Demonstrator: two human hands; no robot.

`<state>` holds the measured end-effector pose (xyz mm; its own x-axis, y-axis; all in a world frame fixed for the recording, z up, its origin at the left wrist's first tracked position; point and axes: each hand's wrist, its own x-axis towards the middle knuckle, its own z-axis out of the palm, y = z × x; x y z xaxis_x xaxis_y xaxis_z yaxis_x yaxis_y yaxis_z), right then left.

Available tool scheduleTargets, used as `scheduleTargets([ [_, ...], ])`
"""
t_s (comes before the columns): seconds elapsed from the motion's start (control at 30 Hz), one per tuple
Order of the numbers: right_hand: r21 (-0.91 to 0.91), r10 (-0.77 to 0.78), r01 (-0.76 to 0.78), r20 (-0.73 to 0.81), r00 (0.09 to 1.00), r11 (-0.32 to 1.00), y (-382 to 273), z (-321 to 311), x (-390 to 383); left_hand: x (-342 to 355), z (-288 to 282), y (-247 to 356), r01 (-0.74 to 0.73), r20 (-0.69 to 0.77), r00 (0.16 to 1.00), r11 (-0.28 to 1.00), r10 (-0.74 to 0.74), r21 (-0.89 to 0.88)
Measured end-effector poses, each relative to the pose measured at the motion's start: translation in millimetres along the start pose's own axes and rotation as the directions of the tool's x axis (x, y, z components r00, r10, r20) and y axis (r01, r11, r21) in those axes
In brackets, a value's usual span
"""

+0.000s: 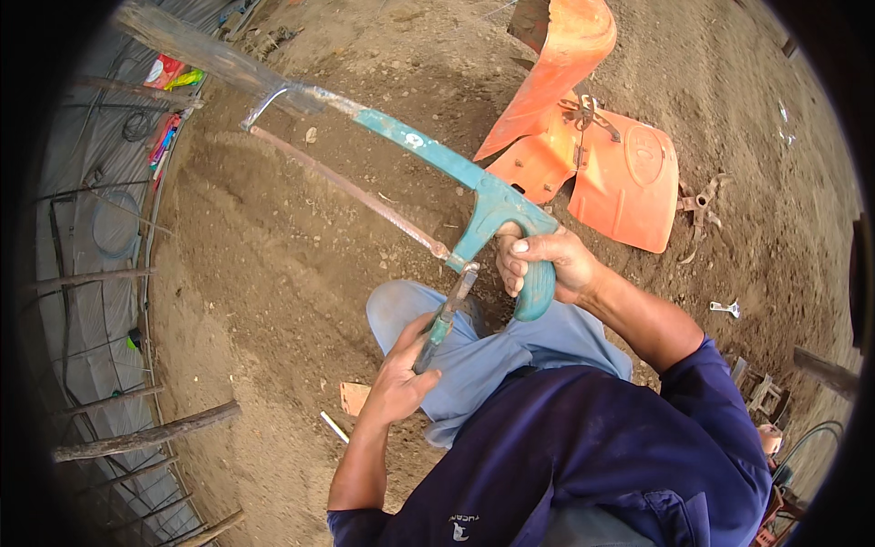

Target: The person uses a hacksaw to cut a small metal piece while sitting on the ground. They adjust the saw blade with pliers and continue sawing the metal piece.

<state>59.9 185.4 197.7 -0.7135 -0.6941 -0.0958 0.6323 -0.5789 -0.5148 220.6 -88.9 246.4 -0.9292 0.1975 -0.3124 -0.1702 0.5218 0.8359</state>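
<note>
A hacksaw with a worn teal frame (428,157) stretches from my lap toward the far left, its thin rusty blade (346,190) running along the lower side. My right hand (558,262) is closed around its teal handle. In my left hand (399,378) is a pair of pliers (441,326) with worn teal grips. The jaws of the pliers meet the handle end of the saw, where the blade is fastened. Whether they pinch the fastener there, I cannot tell. My bent leg (492,356) in light blue trousers lies just beneath both hands.
Orange curved metal guards (629,187) lie on the dirt ahead, with a rusty bladed hub (700,206) beside them. A small wrench (725,309) is at the right. A wooden beam (210,55) reaches in from the far left. Poles (146,432) and grey sheeting line the left side.
</note>
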Motion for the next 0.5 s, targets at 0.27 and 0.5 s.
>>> scheduleTargets([
  [0.27,0.013,0.023,-0.024,0.065,0.998,1.000,7.5,-1.8,1.1,2.8,1.2,6.3,-0.005,0.023,1.000,1.000,0.005,0.002],
  [0.5,0.029,-0.026,0.022,0.153,0.988,0.999,10.8,-0.2,-0.7,-0.7,1.3,6.0,-0.019,-0.007,1.000,1.000,0.019,0.005],
])
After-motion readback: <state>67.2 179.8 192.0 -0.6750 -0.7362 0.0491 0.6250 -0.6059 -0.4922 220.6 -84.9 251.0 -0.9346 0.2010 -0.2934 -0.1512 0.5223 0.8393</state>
